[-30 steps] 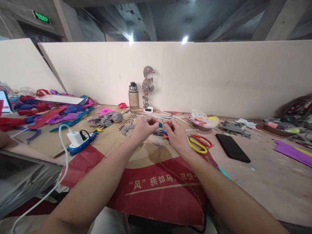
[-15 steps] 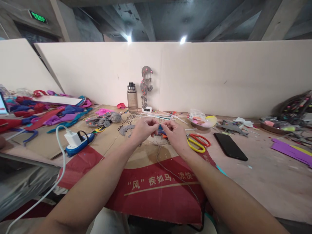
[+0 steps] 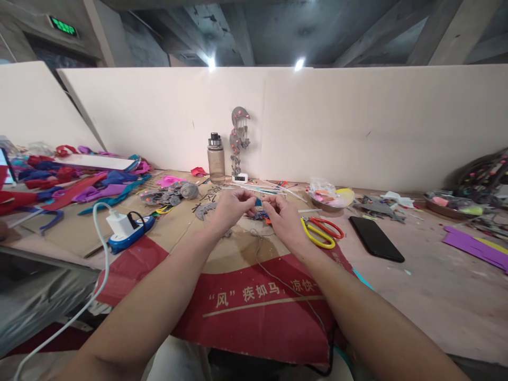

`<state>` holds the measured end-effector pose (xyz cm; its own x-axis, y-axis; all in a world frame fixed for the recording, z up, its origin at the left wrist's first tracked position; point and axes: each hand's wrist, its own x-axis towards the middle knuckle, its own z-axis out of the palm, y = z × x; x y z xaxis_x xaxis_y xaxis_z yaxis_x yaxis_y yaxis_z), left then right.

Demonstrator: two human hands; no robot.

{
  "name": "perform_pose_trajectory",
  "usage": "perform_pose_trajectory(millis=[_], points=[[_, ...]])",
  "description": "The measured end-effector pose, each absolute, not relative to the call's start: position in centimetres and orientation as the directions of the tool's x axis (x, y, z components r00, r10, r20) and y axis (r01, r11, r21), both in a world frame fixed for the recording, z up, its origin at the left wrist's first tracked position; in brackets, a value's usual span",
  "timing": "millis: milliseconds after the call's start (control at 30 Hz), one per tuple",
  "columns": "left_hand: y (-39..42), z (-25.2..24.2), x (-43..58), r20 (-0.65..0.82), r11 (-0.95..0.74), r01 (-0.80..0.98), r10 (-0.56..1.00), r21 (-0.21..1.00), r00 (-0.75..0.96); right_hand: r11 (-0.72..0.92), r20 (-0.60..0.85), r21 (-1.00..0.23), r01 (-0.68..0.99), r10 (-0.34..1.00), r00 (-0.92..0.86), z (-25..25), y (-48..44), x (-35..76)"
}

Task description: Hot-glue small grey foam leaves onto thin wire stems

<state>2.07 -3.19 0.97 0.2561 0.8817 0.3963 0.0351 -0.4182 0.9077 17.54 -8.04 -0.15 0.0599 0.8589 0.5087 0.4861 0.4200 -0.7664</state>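
A small blue piece (image 3: 258, 202) shows between my two hands, above the cardboard sheet. My left hand (image 3: 235, 207) pinches it from the left with thumb and forefinger. From the right, my right hand (image 3: 282, 216) has its fingertips closed at the same piece. Thin grey string (image 3: 259, 248) trails from beneath the hands across the red-printed cardboard (image 3: 254, 323). Scissors with red and yellow handles (image 3: 323, 233) lie beside my right wrist. A grey crescent piece (image 3: 205, 211) rests left of my left hand.
A blue power strip (image 3: 129, 235) and white cable stand at the left, by heaped coloured cloth (image 3: 59, 177). Behind are a bottle (image 3: 216, 161), a small clock (image 3: 239, 178) and a hanging grey ornament (image 3: 239, 135). A black phone (image 3: 376, 239) lies right.
The fingertips have shifted slightly, and more of the blue piece shows between them. The whole view has moved by a very small amount.
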Motion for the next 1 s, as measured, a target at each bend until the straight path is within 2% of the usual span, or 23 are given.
perform_pose_trajectory(millis=[100, 200, 233, 300, 367, 400, 467, 567, 667, 733, 900, 1000], points=[[-1.6, 1.2, 0.5, 0.500, -0.502, 0.076, 0.865, 0.861, 0.045, 0.419, 0.513, -0.742, 0.523, 0.858, 0.040, -0.1, -8.1, 17.6], [-0.1, 1.8, -1.2, 0.546, -0.563, -0.036, 0.814, 0.826, -0.197, 0.389, 0.438, -0.782, 0.487, 0.899, -0.014, 0.3, -8.3, 17.9], [0.3, 2.0, -1.7, 0.544, -0.590, -0.119, 0.792, 0.799, -0.277, 0.375, 0.378, -0.812, 0.448, 0.922, -0.086, 0.6, -8.4, 18.1], [0.6, 2.5, -2.3, 0.511, -0.611, -0.284, 0.783, 0.739, -0.354, 0.341, 0.212, -0.859, 0.382, 0.916, -0.341, 1.4, -8.9, 18.8], [0.5, 2.8, -2.4, 0.479, -0.578, -0.418, 0.815, 0.700, -0.326, 0.321, 0.030, -0.865, 0.385, 0.800, -0.600, 2.3, -9.2, 19.9], [0.4, 2.9, -2.2, 0.470, -0.553, -0.463, 0.833, 0.693, -0.291, 0.309, -0.041, -0.855, 0.416, 0.760, -0.649, 2.7, -9.3, 20.5], [-0.1, 3.0, -1.8, 0.470, -0.511, -0.511, 0.855, 0.691, -0.219, 0.253, -0.047, -0.841, 0.478, 0.847, -0.530, 3.0, -8.9, 21.8], [-0.8, 3.1, -1.2, 0.493, -0.481, -0.545, 0.859, 0.687, -0.137, 0.153, 0.068, -0.764, 0.627, 0.985, -0.157, 2.4, -7.6, 23.0], [-1.2, 3.3, -1.0, 0.494, -0.436, -0.611, 0.866, 0.661, -0.083, 0.050, 0.167, -0.508, 0.860, 0.985, 0.041, 0.8, -6.2, 22.9], [-1.4, 3.4, -0.9, 0.487, -0.399, -0.641, 0.872, 0.656, -0.044, -0.019, 0.141, -0.387, 0.922, 0.987, 0.080, -0.5, -5.7, 22.2], [-1.7, 2.6, -0.1, 0.443, -0.342, -0.514, 0.893, 0.787, 0.084, -0.068, 0.021, -0.366, 0.928, 0.996, 0.081, -2.8, -5.0, 20.8], [-1.7, 2.1, 0.4, 0.386, -0.330, -0.414, 0.921, 0.848, 0.056, -0.107, 0.026, -0.446, 0.889, 0.991, 0.132, -2.9, -4.6, 20.8]])
